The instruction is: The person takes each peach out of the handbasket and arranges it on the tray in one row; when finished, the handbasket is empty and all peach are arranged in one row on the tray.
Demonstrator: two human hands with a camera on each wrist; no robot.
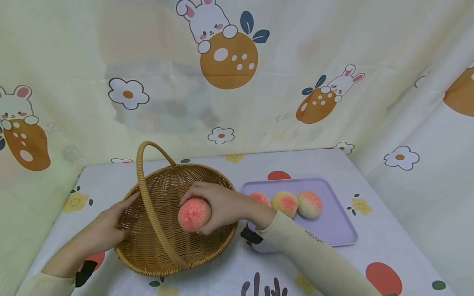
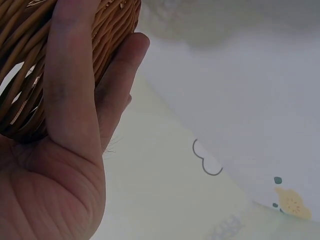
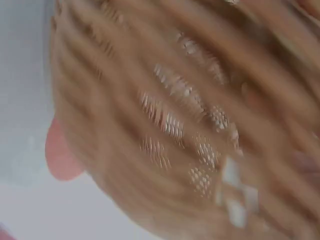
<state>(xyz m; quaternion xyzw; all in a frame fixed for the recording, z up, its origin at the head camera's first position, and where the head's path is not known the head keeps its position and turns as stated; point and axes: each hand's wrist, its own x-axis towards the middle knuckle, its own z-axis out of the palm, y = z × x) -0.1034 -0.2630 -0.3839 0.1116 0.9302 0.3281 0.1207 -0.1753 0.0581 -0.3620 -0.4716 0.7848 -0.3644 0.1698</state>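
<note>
A peach (image 1: 194, 214), pink and round, is held in my right hand (image 1: 224, 205), with fingers and thumb around its sides. That hand is over the open mouth of a brown wicker basket (image 1: 138, 246), which tilts and has a tall arched handle (image 1: 148, 201). At the basket's left side my left hand (image 1: 101, 230) grips the rim; in the left wrist view its fingers (image 2: 72, 85) lie along the woven wall. No other peach shows inside the basket. Blurred basket weave (image 3: 120, 135) fills most of the right wrist view.
Right of the basket lies a lilac tray (image 1: 335, 232) holding a pink peach (image 1: 260, 198), a yellow-red peach (image 1: 285, 203) and a pale peach (image 1: 310, 204). My right forearm passes over the tray's near left corner. Behind the patterned table (image 1: 311, 267) hangs a printed curtain (image 1: 277, 111).
</note>
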